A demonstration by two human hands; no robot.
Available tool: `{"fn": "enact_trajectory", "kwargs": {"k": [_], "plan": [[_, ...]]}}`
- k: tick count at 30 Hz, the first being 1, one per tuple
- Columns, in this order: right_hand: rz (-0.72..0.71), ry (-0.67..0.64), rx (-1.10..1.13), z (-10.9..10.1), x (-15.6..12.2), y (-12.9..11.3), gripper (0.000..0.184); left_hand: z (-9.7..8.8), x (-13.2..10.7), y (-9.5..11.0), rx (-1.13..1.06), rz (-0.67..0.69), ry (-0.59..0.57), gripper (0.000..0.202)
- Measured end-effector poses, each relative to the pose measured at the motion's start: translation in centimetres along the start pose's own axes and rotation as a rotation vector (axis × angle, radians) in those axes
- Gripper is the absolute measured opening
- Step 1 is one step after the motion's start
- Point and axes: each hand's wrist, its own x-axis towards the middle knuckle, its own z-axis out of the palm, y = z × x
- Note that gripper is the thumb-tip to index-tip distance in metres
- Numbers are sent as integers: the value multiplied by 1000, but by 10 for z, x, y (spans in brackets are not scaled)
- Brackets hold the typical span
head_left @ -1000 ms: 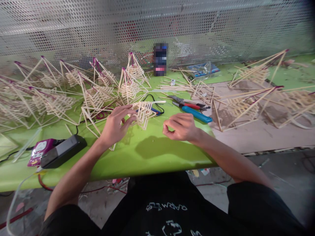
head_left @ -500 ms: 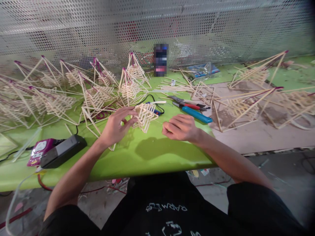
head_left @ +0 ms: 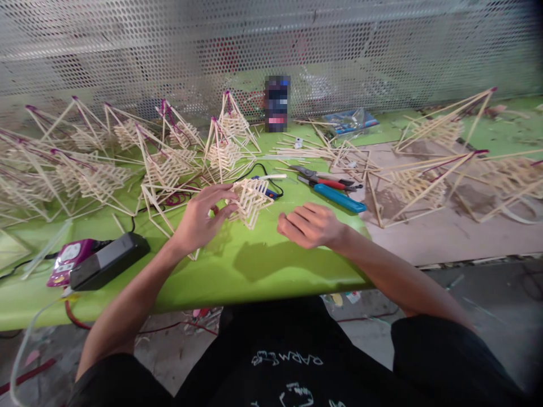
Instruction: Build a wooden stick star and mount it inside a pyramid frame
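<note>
My left hand (head_left: 206, 217) pinches the left edge of a small stepped lattice of stacked wooden sticks (head_left: 252, 202) between thumb and fingers. To the right of it, my right hand (head_left: 311, 225) is curled closed above the green table (head_left: 267, 271), apart from the lattice. Whether anything sits inside its fingers is hidden. Behind the lattice lies a blue tool with a black cord (head_left: 274, 194), mostly covered. Beyond my right hand are red-handled pruning shears (head_left: 333, 182) and a blue-handled tool (head_left: 339, 197).
Several stick pyramids with purple-tied tips (head_left: 223, 150) crowd the left; others (head_left: 424, 183) stand on a pale board (head_left: 407, 243) at right. Loose sticks (head_left: 303, 151) lie at the back. A black box (head_left: 110, 261) and a purple packet (head_left: 72, 260) sit front left. A perforated metal screen (head_left: 339, 51) rises behind.
My right hand has shifted slightly toward me and a little left, still curled. My left hand and the stick lattice stay in place.
</note>
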Motion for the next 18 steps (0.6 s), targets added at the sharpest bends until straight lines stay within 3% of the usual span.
{"fn": "enact_trajectory", "kwargs": {"k": [9,18], "plan": [[-17,-71,-51,-1,0,-2,11,-3,-1,1,-7,-12,-7,20],[105,-168,-4,0,0,0,10,-2,1,0,26,-23,12,21]]}}
